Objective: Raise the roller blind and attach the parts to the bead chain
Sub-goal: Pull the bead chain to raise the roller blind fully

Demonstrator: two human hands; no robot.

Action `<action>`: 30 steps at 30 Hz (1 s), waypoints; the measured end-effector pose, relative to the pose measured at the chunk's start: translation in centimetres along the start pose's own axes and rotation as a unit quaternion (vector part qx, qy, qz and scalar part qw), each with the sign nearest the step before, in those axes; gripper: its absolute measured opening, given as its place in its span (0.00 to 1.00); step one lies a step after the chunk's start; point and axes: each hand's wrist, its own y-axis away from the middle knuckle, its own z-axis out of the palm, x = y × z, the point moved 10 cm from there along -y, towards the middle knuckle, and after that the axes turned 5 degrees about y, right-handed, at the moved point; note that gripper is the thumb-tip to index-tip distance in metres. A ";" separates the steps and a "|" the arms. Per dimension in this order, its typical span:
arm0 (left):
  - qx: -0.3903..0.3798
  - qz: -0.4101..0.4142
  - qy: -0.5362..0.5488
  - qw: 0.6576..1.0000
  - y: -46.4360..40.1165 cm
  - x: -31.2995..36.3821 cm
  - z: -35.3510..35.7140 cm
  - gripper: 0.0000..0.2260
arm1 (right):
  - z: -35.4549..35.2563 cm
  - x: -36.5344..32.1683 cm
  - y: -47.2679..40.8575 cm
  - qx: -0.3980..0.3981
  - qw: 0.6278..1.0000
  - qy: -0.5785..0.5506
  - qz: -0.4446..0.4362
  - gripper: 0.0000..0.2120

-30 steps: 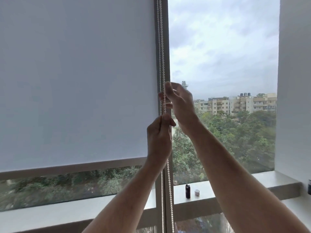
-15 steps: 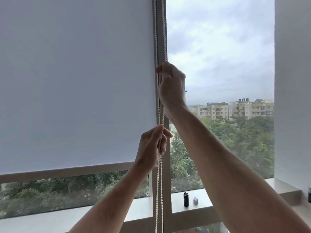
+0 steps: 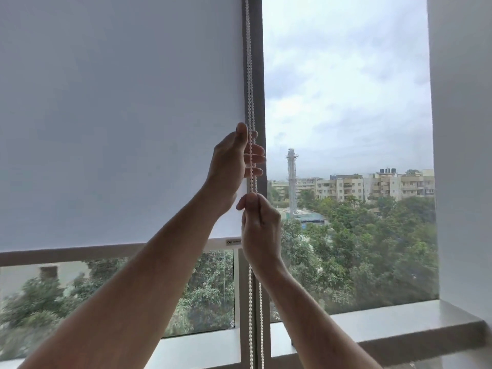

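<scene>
Two hands (image 3: 234, 166) (image 3: 259, 225) pinching bead chain (image 3: 249, 75), roller blind (image 3: 119, 115) mostly down, parts not on.

White bead chain (image 3: 250, 75), pale-grey roller blind (image 3: 119, 115)

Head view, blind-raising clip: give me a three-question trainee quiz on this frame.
1. True or false: the roller blind is fully raised.
2. Which hand sits higher on the bead chain? A) left hand B) right hand
3. Fill in: beyond the glass stand trees, apartment blocks and a tall ____.

Key: 1 false, its bottom bar hangs partway down the window. 2 A. 3 tower.
</scene>
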 end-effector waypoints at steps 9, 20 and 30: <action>0.098 0.051 0.045 0.993 1.7 -0.1 1.1 0.17 | 0.1 3.0 1.8 -0.091 0.987 -0.104 0.080 0.20; 0.083 0.068 0.018 0.994 5.3 -3.5 0.6 0.18 | -1.0 1.4 -6.0 -0.127 0.977 -0.096 0.140 0.23; 0.095 0.070 -0.005 0.993 7.2 -5.2 0.2 0.17 | 3.1 -6.9 -13.0 -0.094 0.974 -0.138 0.154 0.16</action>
